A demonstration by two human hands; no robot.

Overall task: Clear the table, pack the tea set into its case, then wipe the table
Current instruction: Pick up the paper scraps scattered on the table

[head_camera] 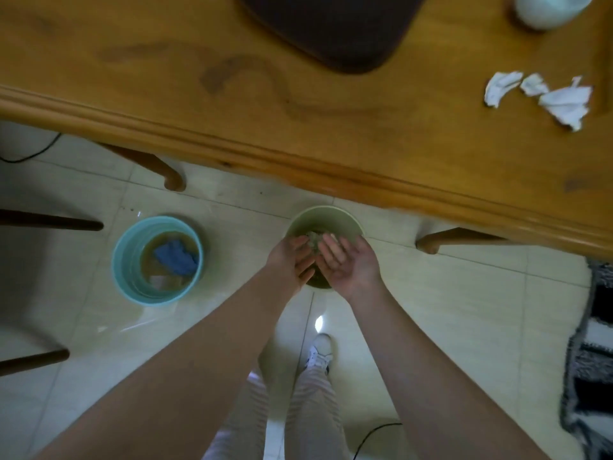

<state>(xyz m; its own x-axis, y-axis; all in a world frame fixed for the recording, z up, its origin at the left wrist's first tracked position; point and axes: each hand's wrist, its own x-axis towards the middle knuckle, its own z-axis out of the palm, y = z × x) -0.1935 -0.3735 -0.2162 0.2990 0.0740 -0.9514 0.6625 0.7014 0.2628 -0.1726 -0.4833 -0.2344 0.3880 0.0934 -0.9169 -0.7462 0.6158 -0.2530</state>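
Over the green bin (326, 212), which stands on the tiled floor, both bare hands hover side by side with palms turned up and inward. The left hand (291, 260) and the right hand (346, 265) have their fingers straight and loosely spread, gripping nothing, and their inner edges sit just beside each other above the bin's mouth. Below the fingertips, inside the bin, lies some pale crumpled waste (313, 239), too blurred to identify. Beyond the bin runs the moulded edge of the wooden table (232, 104). On its top, far right of the bin, lie 3 crumpled white tissues (544, 97), and past them at the frame's corner stands a white vessel (547, 9), only partly in view. Straight beyond the bin, on the tabletop, rests a dark rounded pad (331, 28), cut off by the upper edge. Left of the bin, on the floor, a light blue bucket (119, 260) holds brownish water with a blue cloth (175, 257) soaking in it. Nearer than the bin, a white shoe (320, 353) points toward it. Right of the bin, well apart, lies the edge of a black-and-white rug (593, 343).
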